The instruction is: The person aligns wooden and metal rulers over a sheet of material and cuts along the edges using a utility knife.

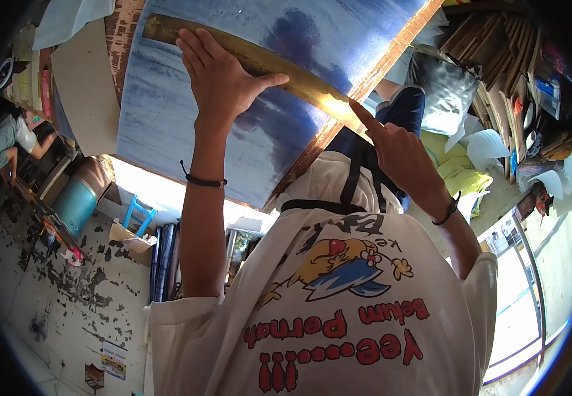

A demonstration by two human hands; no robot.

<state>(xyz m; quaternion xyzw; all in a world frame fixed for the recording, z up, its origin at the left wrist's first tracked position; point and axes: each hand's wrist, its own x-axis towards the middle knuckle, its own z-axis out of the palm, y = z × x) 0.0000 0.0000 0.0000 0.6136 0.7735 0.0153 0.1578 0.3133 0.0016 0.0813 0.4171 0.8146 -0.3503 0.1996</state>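
A long brass-coloured metal ruler (259, 61) lies slantwise across a blue, cloud-patterned sheet (160, 119). My left hand (223, 82) rests flat on the ruler near its far-left end, with fingers stretched out and thumb spread along it. At the ruler's near-right end, which reaches past the sheet's edge, my right hand (398, 148) grips it. Its index finger lies extended against the ruler's edge; the other fingers are curled and partly hidden. Sunlight glares off the metal beside that fingertip.
A brick-patterned surface (401, 43) shows along the sheet's edges. Wooden strips (497, 46) and a black plastic bag (441, 92) lie at the right. At the left are a grey board (88, 86), a blue drum (78, 198) and another person (12, 145). Dark rolls (162, 261) stand by the wall.
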